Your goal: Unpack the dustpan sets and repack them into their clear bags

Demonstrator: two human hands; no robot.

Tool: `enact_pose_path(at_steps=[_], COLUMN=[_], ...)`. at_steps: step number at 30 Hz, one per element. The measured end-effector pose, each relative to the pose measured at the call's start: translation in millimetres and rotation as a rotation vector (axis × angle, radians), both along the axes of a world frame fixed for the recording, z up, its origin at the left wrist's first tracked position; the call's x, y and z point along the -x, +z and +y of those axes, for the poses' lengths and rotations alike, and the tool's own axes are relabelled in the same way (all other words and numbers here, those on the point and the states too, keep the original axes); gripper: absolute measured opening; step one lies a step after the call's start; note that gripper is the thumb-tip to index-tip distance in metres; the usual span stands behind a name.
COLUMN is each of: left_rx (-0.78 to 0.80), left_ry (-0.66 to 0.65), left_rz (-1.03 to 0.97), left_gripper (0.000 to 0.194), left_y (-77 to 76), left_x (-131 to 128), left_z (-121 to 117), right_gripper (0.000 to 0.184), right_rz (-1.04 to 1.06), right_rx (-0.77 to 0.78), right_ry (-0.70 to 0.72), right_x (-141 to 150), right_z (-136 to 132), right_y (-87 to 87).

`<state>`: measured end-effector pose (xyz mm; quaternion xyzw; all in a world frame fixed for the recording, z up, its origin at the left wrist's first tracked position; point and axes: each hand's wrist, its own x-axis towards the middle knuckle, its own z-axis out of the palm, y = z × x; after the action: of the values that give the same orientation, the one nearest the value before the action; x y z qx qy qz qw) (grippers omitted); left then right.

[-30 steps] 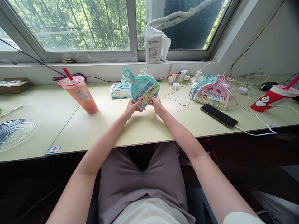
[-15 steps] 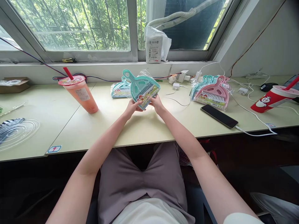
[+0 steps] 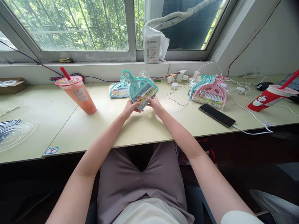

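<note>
A teal mini dustpan and brush set (image 3: 142, 88) in a clear plastic bag is held up over the desk (image 3: 144, 127), handle pointing up and left. My left hand (image 3: 130, 108) pinches its lower left corner. My right hand (image 3: 154, 104) grips its lower right edge, fingers closed on the bag. Another teal set (image 3: 118, 89) lies flat on the desk just behind it.
A pink drink cup (image 3: 77, 95) with a red straw stands at the left. A pile of pink and teal dustpan sets (image 3: 210, 91) lies at the right, beside a black phone (image 3: 216, 115) on a white cable. A red cup (image 3: 268, 98) lies far right. Chargers and wires run along the back.
The held set has sunk slightly and shifted a little left in view as the camera turned. Both hands keep their grip on it.
</note>
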<state>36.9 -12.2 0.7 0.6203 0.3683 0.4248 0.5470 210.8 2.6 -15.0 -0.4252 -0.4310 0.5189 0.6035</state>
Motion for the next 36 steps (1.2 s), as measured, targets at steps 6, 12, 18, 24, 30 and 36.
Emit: enact_pose_path(at_steps=[6,12,18,24,30,36], left_rx=[-0.010,0.005,0.017,-0.018,0.081,0.053], left_ry=[0.030,0.076,0.069,0.075,0.030,0.037], left_rz=[0.007,-0.058,-0.018,0.001,-0.091,-0.023], left_gripper=[0.056,0.055,0.054,0.055,0.066,0.062], left_y=[-2.3,-2.4,1.8,1.2,-10.6,-12.9], left_x=[-1,1,-1,-3,-8,-5], left_z=[1,6,1,-1,-1,8], right_gripper=[0.039,0.037,0.031,0.037,0.035,0.036], right_rz=[-0.030,0.033,0.035,0.021,0.002,0.058], right_rx=[0.006,0.014,0.025,-0.030,-0.009,0.016], right_ry=[0.064,0.142,0.082,0.058,-0.024,-0.068], right_x=[-4,-8,-10,-12,-5,-2], right_z=[1,3,3,6,8,5], right_y=[1.4,6.9,6.9,7.5,9.0,8.7])
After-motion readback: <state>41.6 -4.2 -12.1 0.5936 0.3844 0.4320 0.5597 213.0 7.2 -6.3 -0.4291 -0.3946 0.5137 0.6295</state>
